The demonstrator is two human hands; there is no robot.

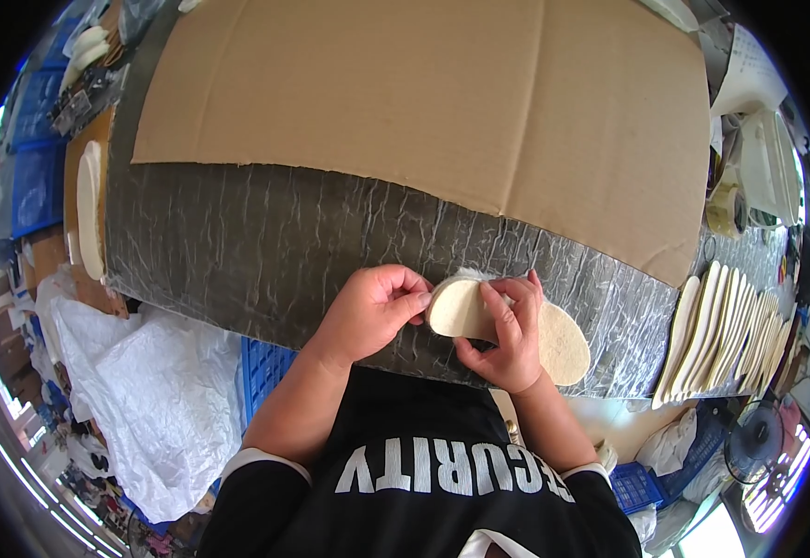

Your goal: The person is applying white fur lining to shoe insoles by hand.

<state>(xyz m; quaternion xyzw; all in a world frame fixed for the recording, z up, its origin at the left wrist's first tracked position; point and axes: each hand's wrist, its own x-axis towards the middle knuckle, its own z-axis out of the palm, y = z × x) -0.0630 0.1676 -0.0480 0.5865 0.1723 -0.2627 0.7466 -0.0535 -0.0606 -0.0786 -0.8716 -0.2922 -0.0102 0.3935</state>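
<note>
A cream, fleecy insole [458,312] lies across the near edge of the table, its wide rounded end [563,346] to the right. White fluff shows along its far edge. My right hand [509,339] grips it around the middle, thumb on the near side and fingers over the top. At the insole's left tip, my left hand [374,312] is closed in a pinch, thumb against the forefinger. The fingertips meet the rim there, and what they pinch is too small to make out.
A large cardboard sheet [405,88] covers the far part of the dark, plastic-covered table [265,232]. To the right stands a row of several insoles [716,325], near a tape roll [725,209]. More pale insoles [92,209] lie at far left, above a white plastic sheet [149,400].
</note>
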